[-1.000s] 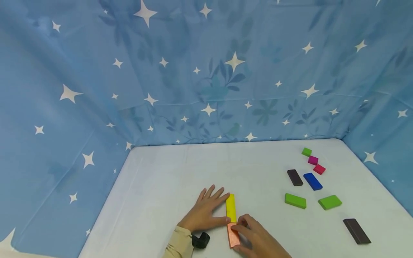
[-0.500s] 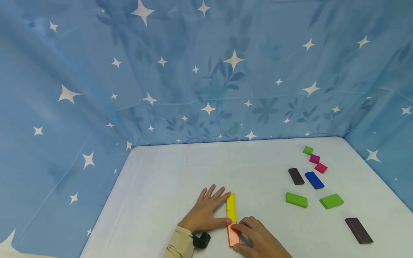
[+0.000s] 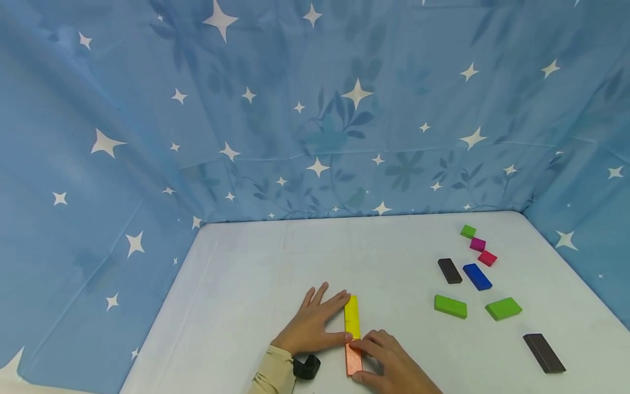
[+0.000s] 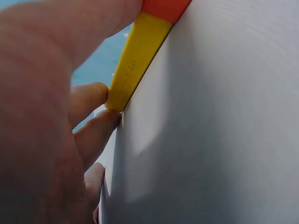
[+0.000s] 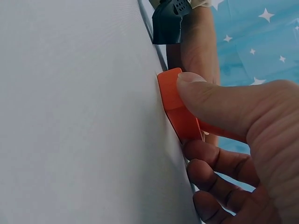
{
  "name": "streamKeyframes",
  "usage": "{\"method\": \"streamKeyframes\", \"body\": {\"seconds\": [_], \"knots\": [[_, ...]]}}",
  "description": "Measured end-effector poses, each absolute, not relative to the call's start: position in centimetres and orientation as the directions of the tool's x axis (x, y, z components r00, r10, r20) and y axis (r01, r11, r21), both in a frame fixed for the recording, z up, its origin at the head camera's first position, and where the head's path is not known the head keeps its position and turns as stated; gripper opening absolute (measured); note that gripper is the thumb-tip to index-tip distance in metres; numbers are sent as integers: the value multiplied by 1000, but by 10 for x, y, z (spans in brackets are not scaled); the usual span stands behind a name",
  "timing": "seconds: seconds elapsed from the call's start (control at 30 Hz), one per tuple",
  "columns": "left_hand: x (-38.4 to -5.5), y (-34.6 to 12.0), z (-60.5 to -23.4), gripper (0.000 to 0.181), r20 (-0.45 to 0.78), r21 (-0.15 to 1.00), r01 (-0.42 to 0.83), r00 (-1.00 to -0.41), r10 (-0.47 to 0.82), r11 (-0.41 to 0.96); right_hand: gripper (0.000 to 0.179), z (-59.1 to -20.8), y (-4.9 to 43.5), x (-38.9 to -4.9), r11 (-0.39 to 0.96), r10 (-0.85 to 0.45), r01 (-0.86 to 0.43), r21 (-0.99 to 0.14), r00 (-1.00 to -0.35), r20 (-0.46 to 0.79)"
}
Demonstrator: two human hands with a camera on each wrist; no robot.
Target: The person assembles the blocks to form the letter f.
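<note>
In the head view a yellow block (image 3: 351, 317) lies lengthwise on the white table. My left hand (image 3: 312, 326) spreads beside it, with fingertips at its far end and the straight thumb across its near end. The left wrist view shows two fingers touching the far end of the yellow block (image 4: 135, 63). End to end with it, on the near side, lies an orange block (image 3: 353, 361). My right hand (image 3: 394, 361) pinches this orange block (image 5: 173, 98), thumb at its near end and index finger by the joint. The other right fingers are curled against the table.
To the right lie two long green blocks (image 3: 450, 306), a blue block (image 3: 477, 277) and two dark blocks (image 3: 543, 353). Small green, magenta and red blocks (image 3: 487, 258) sit farther back. A black device (image 3: 307, 367) is at my left wrist. Blue star-patterned curtains (image 3: 315, 109) enclose the table.
The orange block's near end has shifted slightly left with my right hand, bringing it straighter in line with the yellow block. My left middle finger has moved in toward the index finger.
</note>
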State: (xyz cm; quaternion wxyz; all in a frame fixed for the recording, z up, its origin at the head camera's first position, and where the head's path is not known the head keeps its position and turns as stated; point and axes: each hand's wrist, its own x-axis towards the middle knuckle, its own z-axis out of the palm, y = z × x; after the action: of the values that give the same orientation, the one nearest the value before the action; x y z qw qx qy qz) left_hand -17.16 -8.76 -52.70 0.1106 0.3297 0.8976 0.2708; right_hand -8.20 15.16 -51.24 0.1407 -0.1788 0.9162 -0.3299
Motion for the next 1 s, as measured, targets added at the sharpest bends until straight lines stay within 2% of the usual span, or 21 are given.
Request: {"method": "streamKeyframes", "body": {"seconds": [0.37,0.57,0.83,1.0], "knots": [[-171,-86,-526,83,-18,556,530,-763,647,641,60,-512,156,-81,672,-399,-145,-726,-897,-190],[-170,-87,-527,82,-20,575,515,-769,639,636,50,-509,167,-84,610,-388,-170,-774,-916,-105],[-170,-86,-527,84,-37,579,498,-775,631,646,40,-502,180,-83,660,-221,-166,-733,-975,21],[-170,-85,-526,84,-46,576,499,-771,635,647,44,-497,189,-82,675,-94,-121,-727,-993,77]]}}
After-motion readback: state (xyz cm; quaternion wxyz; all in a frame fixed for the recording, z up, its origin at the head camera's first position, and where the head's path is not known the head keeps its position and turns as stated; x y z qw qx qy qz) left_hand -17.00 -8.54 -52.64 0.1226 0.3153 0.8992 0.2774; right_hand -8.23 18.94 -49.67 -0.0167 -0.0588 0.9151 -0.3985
